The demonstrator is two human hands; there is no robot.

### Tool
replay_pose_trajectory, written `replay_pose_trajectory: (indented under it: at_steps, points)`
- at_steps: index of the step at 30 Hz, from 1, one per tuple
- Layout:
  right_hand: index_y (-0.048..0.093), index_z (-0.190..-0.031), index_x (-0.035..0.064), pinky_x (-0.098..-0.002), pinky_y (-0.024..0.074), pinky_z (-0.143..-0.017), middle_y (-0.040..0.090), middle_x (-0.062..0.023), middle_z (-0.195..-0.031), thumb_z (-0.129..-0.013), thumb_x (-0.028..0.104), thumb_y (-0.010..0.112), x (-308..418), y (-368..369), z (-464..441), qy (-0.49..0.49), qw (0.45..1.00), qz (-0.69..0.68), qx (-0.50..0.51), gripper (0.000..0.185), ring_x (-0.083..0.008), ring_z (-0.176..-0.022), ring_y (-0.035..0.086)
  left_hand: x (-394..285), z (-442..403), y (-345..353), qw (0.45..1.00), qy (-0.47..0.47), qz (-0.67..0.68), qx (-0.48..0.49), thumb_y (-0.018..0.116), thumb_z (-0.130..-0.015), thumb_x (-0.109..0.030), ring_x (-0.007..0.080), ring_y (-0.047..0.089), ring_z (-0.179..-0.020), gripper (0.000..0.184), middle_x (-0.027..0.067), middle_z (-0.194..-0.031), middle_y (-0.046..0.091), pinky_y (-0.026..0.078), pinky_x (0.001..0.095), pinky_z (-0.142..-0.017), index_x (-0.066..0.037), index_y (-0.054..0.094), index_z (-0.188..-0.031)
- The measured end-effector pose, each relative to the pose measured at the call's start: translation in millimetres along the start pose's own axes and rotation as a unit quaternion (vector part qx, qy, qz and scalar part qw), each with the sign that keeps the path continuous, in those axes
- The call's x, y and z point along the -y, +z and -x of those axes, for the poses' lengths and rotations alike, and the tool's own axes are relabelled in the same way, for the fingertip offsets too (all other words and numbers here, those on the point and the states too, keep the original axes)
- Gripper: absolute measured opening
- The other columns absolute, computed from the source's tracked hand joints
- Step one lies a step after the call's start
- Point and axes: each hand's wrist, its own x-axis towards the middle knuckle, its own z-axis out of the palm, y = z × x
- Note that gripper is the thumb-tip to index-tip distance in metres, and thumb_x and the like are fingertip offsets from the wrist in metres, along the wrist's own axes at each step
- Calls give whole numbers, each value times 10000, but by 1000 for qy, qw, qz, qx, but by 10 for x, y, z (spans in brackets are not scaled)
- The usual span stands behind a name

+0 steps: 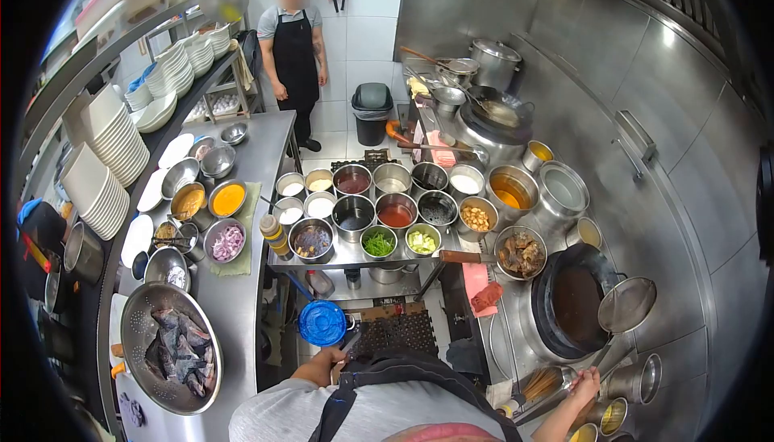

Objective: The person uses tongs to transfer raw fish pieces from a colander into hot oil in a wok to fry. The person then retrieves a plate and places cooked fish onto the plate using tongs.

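Note:
My right hand [585,389], at the lower right, is closed around the handle of a round mesh strainer [628,305]. The strainer's bowl is over the right rim of a black wok [574,301] with dark brown liquid in it. A bamboo brush [538,384] lies just left of this hand. Low in front of my body is my left hand [324,364], its fingers curled and partly hidden. A dark, narrow thing shows beside it, too unclear to name. A blue lidded bucket [322,323] stands on the floor just beyond that hand.
Ahead, a steel table holds several pots of sauces and chopped greens [377,242]. On the left counter are a colander [172,345] of dark fish pieces and a bowl of sliced onion [225,241]. A pot of browned pieces [521,252] sits by the wok. A person [295,63] stands at the back.

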Motion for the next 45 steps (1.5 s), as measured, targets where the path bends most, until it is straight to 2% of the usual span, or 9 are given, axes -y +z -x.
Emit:
replay_pose_trajectory:
  at_steps: [4,7,13,14,17,20,22,25,45]
  points:
    - [448,-1318,5,-253,327,-291,562,-61,-696,-871,25,455,51,-90,-210,0,1000,22,-5,447,-104,-361,422,-15,-299,156,999,38,-16,3,715,-662,-494,290,613,-1085,689,155,-1226,631,464,402,-941,-121,633,-1235]
    - [434,-1333,-12,-258,326,-288,557,-57,-691,-875,23,453,105,-100,-235,-6,1000,15,-15,460,-100,-364,424,-66,-222,90,970,152,-190,-3,718,-669,-481,294,630,-1025,633,167,-1173,646,488,425,-875,-117,656,-1182]
    - [452,-1334,-22,-262,316,-290,536,-60,-691,-892,25,449,102,-129,-388,-10,998,64,-11,445,-110,-354,421,-292,27,214,985,45,148,80,750,-684,-346,257,603,-761,494,134,-882,636,497,403,-647,-43,661,-1064]
    - [452,-1334,-22,-262,316,-290,536,-60,-691,-892,25,449,100,-167,-372,-3,998,67,-18,445,-110,-354,421,-345,187,217,986,136,69,63,691,-750,-250,182,557,-734,266,67,-809,589,446,342,-650,-56,647,-927]
    - [460,-1321,-27,-261,318,-291,530,-60,-688,-890,25,454,70,-122,-440,-13,997,80,-8,433,-109,-352,421,-608,514,196,965,249,42,70,638,-831,-211,107,510,-698,161,-13,-733,544,389,298,-634,-66,613,-768]
    - [467,-1309,-24,-259,317,-290,529,-58,-692,-890,21,453,12,-174,-479,-11,997,80,-15,422,-104,-352,422,-641,496,182,970,53,187,145,731,-715,-219,182,592,-727,317,76,-826,630,468,360,-631,-60,667,-981]
    - [505,-1279,-16,-259,304,-292,528,-59,-672,-868,27,477,27,-147,-462,-13,996,78,-28,414,-108,-349,412,-857,1086,326,919,388,-62,-22,706,-748,-115,137,576,-728,261,11,-791,599,459,317,-639,-66,671,-1002]
    - [519,-1308,44,-256,296,-298,546,-62,-701,-876,29,487,43,-162,-452,-2,995,95,-14,433,-109,-367,407,-1544,1919,379,902,432,1,6,678,-767,-48,101,552,-742,245,-39,-759,561,443,277,-650,-85,670,-1009]
    - [538,-1223,-26,-295,343,-314,582,-79,-692,-848,5,488,-225,25,-197,49,980,177,-73,380,-146,-382,482,-1860,1999,368,941,327,-69,53,678,-772,-53,96,548,-744,224,-38,-754,557,438,269,-651,-74,668,-995]
